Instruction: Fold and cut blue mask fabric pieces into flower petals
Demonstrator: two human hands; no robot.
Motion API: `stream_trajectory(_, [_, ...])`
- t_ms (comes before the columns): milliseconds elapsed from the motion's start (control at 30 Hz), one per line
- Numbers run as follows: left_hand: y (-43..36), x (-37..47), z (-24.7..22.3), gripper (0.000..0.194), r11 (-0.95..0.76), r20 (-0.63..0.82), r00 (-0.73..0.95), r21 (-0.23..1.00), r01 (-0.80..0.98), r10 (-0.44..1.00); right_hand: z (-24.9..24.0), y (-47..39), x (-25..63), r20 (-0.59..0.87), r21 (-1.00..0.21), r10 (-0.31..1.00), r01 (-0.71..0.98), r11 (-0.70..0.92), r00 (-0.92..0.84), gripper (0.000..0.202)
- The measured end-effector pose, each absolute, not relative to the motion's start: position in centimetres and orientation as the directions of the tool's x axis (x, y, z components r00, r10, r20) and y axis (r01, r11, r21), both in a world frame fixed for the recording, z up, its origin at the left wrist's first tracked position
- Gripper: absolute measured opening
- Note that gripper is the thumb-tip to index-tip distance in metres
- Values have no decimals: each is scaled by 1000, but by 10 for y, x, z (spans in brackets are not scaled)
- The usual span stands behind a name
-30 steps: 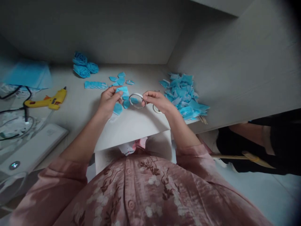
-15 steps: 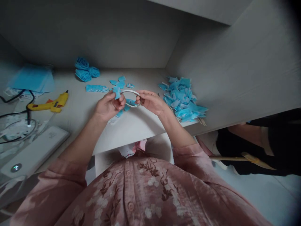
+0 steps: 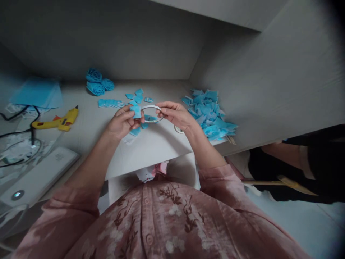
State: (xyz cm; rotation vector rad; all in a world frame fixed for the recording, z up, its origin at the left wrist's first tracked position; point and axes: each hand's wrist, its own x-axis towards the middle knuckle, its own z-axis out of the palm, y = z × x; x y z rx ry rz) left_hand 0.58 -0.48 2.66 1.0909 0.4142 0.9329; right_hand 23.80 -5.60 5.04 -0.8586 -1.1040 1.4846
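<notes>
My left hand pinches a small blue piece of fabric between thumb and fingers, and its fingertips meet the left side of a thin white ring, seemingly a tape roll. Around the right side of that ring close the fingers of my right hand. Just beyond the hands, small blue scraps and a pleated blue strip lie on the white tabletop. A second white ring shows partly beside my right wrist.
Rolled blue flowers stand at the back left. Further left are a yellow glue gun, flat blue sheets, black cables and a white device. Right of my hand is a blue heap. Another person's dark clothing shows far right.
The blue piece in my left hand has turned and now hangs flatter beside the ring. The ring has shifted slightly right, and the second ring has come into sight by my right wrist.
</notes>
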Motion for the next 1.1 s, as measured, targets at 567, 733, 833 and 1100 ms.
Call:
stream_trajectory(567, [4,-3,20,38,-170,377,584,910,-379,719,62,-51,231,168,-967,934,129,218,-316,35])
stream_trajectory(733, [1,-3,19,24,-293,417,545,907,-304,728,69,-57,221,185,-924,921,260,282,-343,24])
stream_trajectory(833, [-1,-2,20,19,-330,426,527,904,-270,735,75,-63,215,198,-892,914,321,317,-354,19])
stream_trajectory(1100, [-3,2,26,47,-159,442,499,845,-511,745,74,-54,237,176,-964,925,131,231,-336,31])
